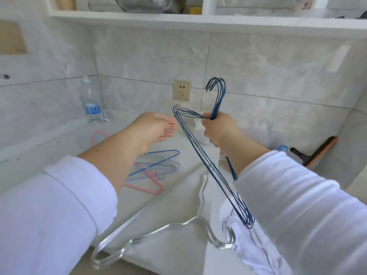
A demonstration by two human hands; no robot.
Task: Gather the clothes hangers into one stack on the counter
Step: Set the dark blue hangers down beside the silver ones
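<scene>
My right hand (219, 129) grips a bunch of several dark blue wire hangers (208, 161) at their necks, held up above the counter (174, 195), hooks pointing up. My left hand (154, 129) hovers just left of the bunch with fingers relaxed, holding nothing. Light blue hangers (158, 161) and a pink hanger (151, 185) lie crossed on the counter under my left forearm. Another pink hanger (98, 135) lies further back. A stack of silver metal hangers (158, 231) lies at the counter's front edge, partly overhanging it.
A water bottle (91, 102) stands in the back left corner. A wall socket (181, 90) sits on the tiled wall. White cloth (256, 251) lies below my right arm. A brush with an orange edge (317, 151) and a bottle cap (282, 148) are at right.
</scene>
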